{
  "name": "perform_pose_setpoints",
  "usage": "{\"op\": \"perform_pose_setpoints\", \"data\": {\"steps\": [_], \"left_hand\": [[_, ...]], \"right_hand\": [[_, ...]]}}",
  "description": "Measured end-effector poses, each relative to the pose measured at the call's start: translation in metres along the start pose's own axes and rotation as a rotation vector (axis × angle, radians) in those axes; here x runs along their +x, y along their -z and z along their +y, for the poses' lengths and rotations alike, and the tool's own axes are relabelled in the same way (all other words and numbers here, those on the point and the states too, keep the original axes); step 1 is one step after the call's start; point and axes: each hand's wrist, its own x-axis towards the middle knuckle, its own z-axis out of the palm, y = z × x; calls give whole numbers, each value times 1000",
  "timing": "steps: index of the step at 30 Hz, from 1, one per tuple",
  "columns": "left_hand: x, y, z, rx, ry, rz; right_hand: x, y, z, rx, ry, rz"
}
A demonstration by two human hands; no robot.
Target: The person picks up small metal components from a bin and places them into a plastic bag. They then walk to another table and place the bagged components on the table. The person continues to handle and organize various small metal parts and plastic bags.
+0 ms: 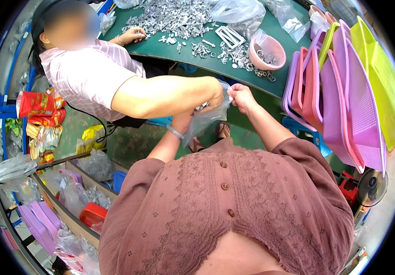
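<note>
A clear plastic bag (206, 120) hangs between my two hands over the green floor. My right hand (243, 98) is closed, pinching the bag's upper right edge between thumb and fingers. My left hand (182, 120) is at the bag's left side, a bracelet round its wrist; its fingers are hidden behind a co-worker's forearm and the bag. The co-worker's hand (215, 95) reaches down into the bag's mouth. Small silvery pieces (202, 107) show near that hand, too little of them visible to name.
Silvery metal pieces (170, 20) lie heaped on the green table (160, 64), beside a pink bowl (268, 49). Purple, pink and lime plastic baskets (339, 91) stand stacked at right. The co-worker (87, 68) sits at left. A wooden-edged shelf (69, 201) with bags is behind left.
</note>
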Motion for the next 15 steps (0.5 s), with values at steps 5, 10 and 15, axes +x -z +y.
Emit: {"op": "perform_pose_setpoints", "data": {"steps": [5, 10, 15], "left_hand": [[-18, -4, 22, -158, 79, 3], [-14, -7, 18, -270, 112, 34], [-18, -9, -11, -263, 143, 41]], "right_hand": [[0, 2, 5, 19, 11, 3], [1, 8, 2, 65, 40, 48], [2, 19, 17, 49, 18, 74]]}}
